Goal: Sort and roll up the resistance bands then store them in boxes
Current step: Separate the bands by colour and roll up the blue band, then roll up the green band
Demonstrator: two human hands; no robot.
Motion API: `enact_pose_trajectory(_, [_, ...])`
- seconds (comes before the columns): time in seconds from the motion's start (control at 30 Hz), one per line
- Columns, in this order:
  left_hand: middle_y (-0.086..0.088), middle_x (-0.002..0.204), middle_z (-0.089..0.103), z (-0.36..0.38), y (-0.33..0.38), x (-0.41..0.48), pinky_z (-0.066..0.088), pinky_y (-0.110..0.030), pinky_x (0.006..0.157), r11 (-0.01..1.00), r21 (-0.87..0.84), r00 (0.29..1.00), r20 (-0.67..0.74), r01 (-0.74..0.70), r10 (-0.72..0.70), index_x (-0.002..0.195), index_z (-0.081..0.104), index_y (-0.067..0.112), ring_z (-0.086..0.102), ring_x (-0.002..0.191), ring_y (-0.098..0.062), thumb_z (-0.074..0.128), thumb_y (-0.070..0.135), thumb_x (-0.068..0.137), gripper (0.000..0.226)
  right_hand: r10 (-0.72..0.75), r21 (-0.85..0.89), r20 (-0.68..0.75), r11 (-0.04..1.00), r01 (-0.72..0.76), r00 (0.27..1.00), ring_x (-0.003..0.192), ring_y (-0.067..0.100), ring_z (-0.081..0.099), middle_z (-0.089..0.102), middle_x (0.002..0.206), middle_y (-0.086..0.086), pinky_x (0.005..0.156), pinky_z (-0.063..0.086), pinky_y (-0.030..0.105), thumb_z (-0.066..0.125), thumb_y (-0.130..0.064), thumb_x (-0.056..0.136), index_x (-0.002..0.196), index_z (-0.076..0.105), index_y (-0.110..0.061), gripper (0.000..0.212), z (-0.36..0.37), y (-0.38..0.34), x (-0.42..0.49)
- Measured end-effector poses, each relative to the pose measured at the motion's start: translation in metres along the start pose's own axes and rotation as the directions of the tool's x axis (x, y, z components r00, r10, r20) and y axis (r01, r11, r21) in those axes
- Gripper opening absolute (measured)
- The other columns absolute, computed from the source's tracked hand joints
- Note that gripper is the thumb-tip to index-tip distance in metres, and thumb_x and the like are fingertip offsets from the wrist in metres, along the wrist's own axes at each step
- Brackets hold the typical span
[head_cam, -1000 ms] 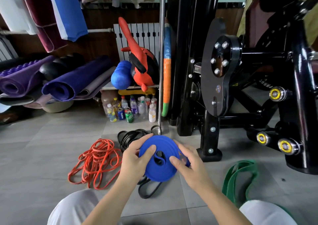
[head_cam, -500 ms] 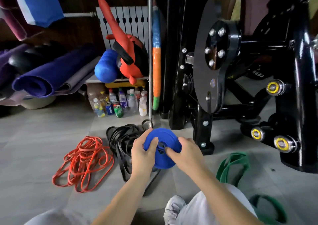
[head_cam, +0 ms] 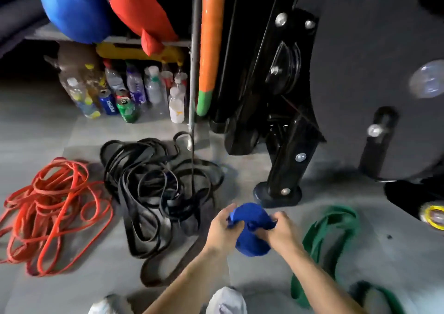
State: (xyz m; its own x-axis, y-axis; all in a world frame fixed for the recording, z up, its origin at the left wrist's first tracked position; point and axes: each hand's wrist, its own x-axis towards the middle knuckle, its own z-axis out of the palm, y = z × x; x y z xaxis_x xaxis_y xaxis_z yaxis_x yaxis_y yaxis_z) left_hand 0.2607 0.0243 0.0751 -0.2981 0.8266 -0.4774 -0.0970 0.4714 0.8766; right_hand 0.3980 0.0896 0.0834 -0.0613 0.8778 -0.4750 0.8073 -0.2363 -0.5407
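Observation:
A rolled blue resistance band is held between both hands low in the middle of the view. My left hand grips its left side with the thumb over the roll. My right hand grips its right side, fingers curled on it. On the floor lie a tangle of orange bands at the left, a pile of black bands in the middle, and green bands at the right. No box is in view.
A black gym machine with a large round plate stands close ahead and to the right. Several bottles and cans line the floor under a shelf at the back. My shoes show at the bottom edge.
The view has dropped and moved closer to the floor and machine. Both hands keep hold of the blue roll, now lower in view, with fingers shifted on its coil.

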Motion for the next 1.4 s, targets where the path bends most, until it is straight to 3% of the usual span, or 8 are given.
enact_pose_trajectory(0.17, [-0.013,0.103,0.063,0.015,-0.054,0.058,0.047,-0.03,0.079,0.965,0.25,0.995,0.026,0.084,-0.093,0.117,0.061,0.017,0.053,0.105,-0.031,0.053,0.01,0.082,0.036,0.136,-0.051,-0.014,0.989,-0.136,0.991,0.07,0.021,0.054,0.061,0.077,0.002,0.059,0.035,0.028,0.064,-0.051,0.039,0.084,0.049,-0.015,0.059,0.045,0.037,0.067])
enact_pose_trajectory(0.4, [-0.001,0.134,0.05,0.033,-0.097,0.122,0.052,-0.039,0.091,0.956,0.121,0.952,0.121,0.267,-0.281,0.141,0.039,0.02,0.057,0.108,-0.02,0.054,0.018,0.089,0.054,0.156,-0.051,-0.074,0.986,-0.16,0.985,0.055,0.014,0.051,0.051,0.056,-0.004,0.049,0.034,0.025,0.058,-0.049,0.041,0.067,0.057,-0.012,0.046,0.093,0.061,0.145])
enact_pose_trajectory(0.57, [0.004,0.125,0.053,0.039,-0.114,0.156,0.051,-0.034,0.087,0.954,0.04,0.945,0.131,0.298,-0.3,0.142,0.037,0.017,0.056,0.095,-0.012,0.053,0.017,0.092,0.052,0.179,-0.058,-0.224,0.979,-0.196,0.958,0.09,0.034,0.062,0.065,0.095,0.017,0.064,0.038,0.03,0.075,-0.027,0.066,0.095,0.056,0.001,0.045,0.115,0.07,0.185])
enact_pose_trajectory(0.67, [0.01,0.107,0.051,0.038,-0.12,0.165,0.048,-0.029,0.075,0.944,0.012,0.934,0.14,0.33,-0.328,0.141,0.038,0.018,0.052,0.071,-0.003,0.052,0.017,0.092,0.051,0.197,-0.04,-0.289,0.975,-0.217,0.937,0.093,0.037,0.06,0.062,0.098,0.02,0.066,0.04,0.033,0.074,-0.021,0.068,0.098,0.044,-0.002,0.047,0.128,0.073,0.187])
enact_pose_trajectory(0.87, [0.006,0.127,0.059,0.026,-0.124,0.173,0.042,-0.025,0.088,0.95,0.025,0.94,0.141,0.311,-0.312,0.118,0.057,0.024,0.058,0.112,-0.01,0.049,0.009,0.092,0.03,0.102,-0.086,-0.174,0.989,-0.118,0.98,0.08,0.028,0.056,0.063,0.093,0.014,0.064,0.032,0.029,0.074,-0.031,0.075,0.083,0.052,-0.012,0.03,0.127,0.093,0.189])
enact_pose_trajectory(0.97, [0.001,0.134,0.054,0.023,-0.122,0.177,0.042,-0.029,0.096,0.941,0.047,0.93,0.143,0.335,-0.338,0.136,0.046,0.014,0.052,0.123,-0.018,0.049,0.011,0.093,0.043,0.004,-0.09,-0.095,0.996,-0.013,0.995,0.08,0.025,0.053,0.062,0.095,0.012,0.064,0.03,0.023,0.076,-0.027,0.077,0.091,0.058,-0.008,0.029,0.113,0.108,0.182])
enact_pose_trajectory(1.23, [0.009,0.108,0.054,0.02,-0.128,0.181,0.041,-0.024,0.062,0.925,0.038,0.914,0.145,0.378,-0.38,0.137,0.042,0.022,0.06,0.09,-0.016,0.049,0.017,0.094,0.044,0.05,-0.013,-0.238,0.998,-0.055,0.97,0.11,0.029,0.057,0.061,0.116,0.015,0.092,0.044,0.038,0.07,-0.019,0.083,0.116,0.057,-0.005,0.038,0.083,0.155,0.162])
enact_pose_trajectory(1.4, [0.001,0.122,0.053,0.02,-0.137,0.178,0.041,-0.021,0.059,0.916,0.108,0.911,0.104,0.387,-0.398,0.138,0.042,0.016,0.06,0.088,-0.018,0.052,0.023,0.094,0.046,0.213,-0.27,-0.454,0.892,-0.361,0.865,0.116,0.042,0.046,0.048,0.128,0.027,0.094,0.039,0.046,0.076,-0.028,0.075,0.128,0.049,-0.003,0.064,0.059,0.192,0.141])
